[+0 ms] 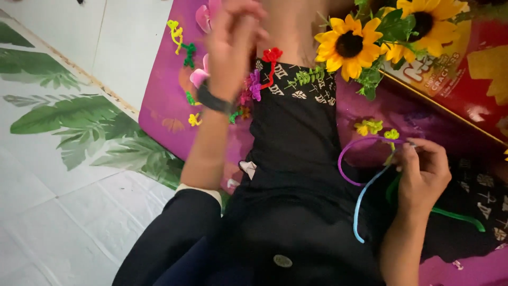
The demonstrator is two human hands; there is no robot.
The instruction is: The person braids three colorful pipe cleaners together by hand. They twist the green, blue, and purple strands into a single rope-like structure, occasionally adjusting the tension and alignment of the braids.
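The right hand (423, 169) has its grip pinched on purple, blue and green pipe cleaners (365, 182) — unshaped as yet; the left hand (233, 47), blurred, grip unclear — above finished twisted pipe-cleaner flowers (182, 42) on the mat (164, 106).

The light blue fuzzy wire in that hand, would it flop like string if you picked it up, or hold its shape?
The light blue fuzzy wire probably holds its shape: it hangs from the right hand in a smooth, self-supporting curve, like the purple loop beside it. It looks thin, so likely very light and easily bent. Its fuzzy surface should not be slippery.
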